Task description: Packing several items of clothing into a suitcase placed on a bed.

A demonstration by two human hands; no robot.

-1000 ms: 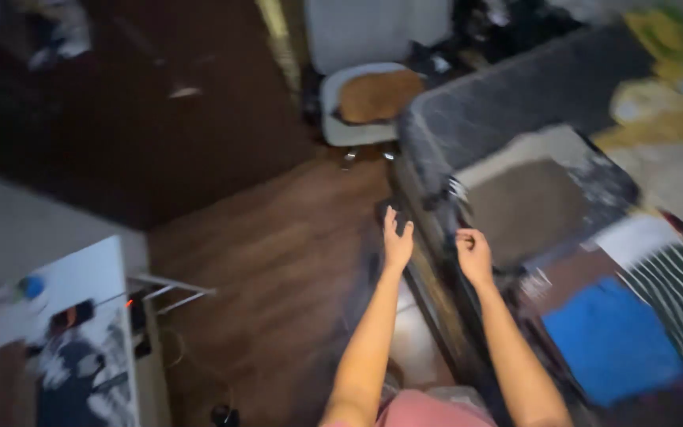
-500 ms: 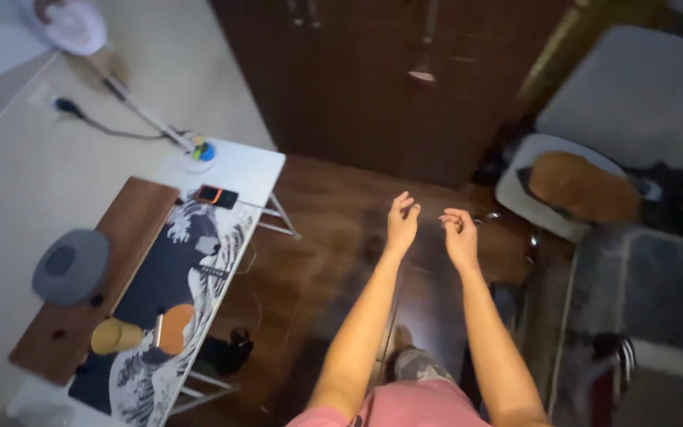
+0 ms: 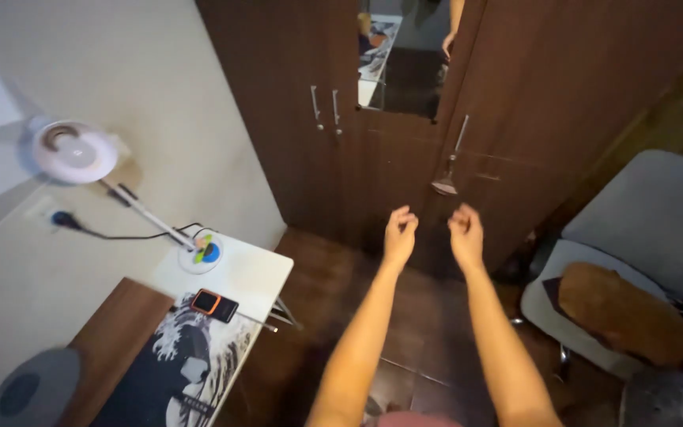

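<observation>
Left hand: the left hand (image 3: 399, 235) is held out in front of the body, fingers loosely curled inward — it has hold of nothing and touches nothing.

Right hand: the right hand (image 3: 466, 232) sits just beside the left at the same height, fingers likewise half-curled, palm bare, gripping nothing.

Nearest thing: the dark brown wardrobe (image 3: 405, 103) stands straight ahead of both hands; a long metal handle (image 3: 460, 133) on its right door lies above the right hand, apart from it, and a small light object (image 3: 444, 187) hangs below that handle, up and a little left of the right hand.

Other handles: a pair of short metal handles (image 3: 325, 107) on the left doors, well above and left of the left hand.

Mirror: a mirror panel (image 3: 401, 55) set in the wardrobe, above both hands.

Tabletop: a white tabletop (image 3: 256, 273) stands to the left, well apart from the left hand — on it a dark phone with an orange edge (image 3: 214, 304), a printed wave-pattern mat (image 3: 177, 368) and the round base of a white desk lamp (image 3: 73, 152).

Chair: a grey chair (image 3: 658, 217) to the right, with a brown cushion (image 3: 622, 312) on its seat, well apart from the right hand.

Floor: dark wooden floor (image 3: 326, 316) under the arms.
</observation>
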